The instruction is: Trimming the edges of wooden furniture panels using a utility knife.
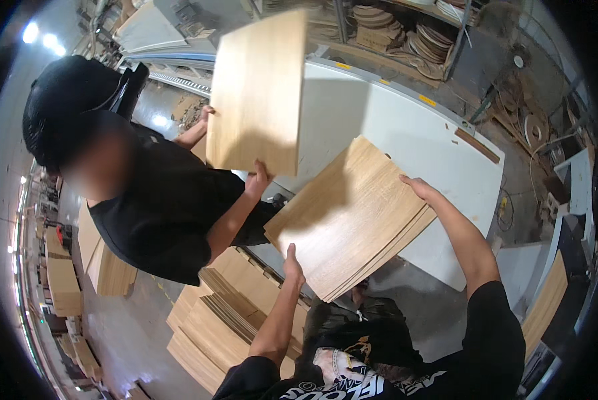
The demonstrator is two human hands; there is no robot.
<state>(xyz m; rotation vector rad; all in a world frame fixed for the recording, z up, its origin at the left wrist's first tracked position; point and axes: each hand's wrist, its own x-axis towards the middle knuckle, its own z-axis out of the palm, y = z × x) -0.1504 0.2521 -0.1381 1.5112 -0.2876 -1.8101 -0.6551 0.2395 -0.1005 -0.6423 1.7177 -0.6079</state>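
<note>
A small stack of light wood-grain panels (352,213) is held between my two hands, tilted, in front of my body and partly over the white table. My left hand (294,268) grips its near left edge with the thumb on top. At the far right corner my right hand (419,189) has its fingers closed round the edge. The sheets are slightly fanned along the side toward me. To the left, a co-worker in a black cap and black shirt holds up another wood panel (255,93) with both hands.
The white table (439,153) extends behind the panels, with a narrow brown strip (477,145) near its far right corner. Stacked panels (225,320) stand low at my left. More board stacks (105,263) are behind the co-worker. A shelf with round pieces (429,47) is at the back.
</note>
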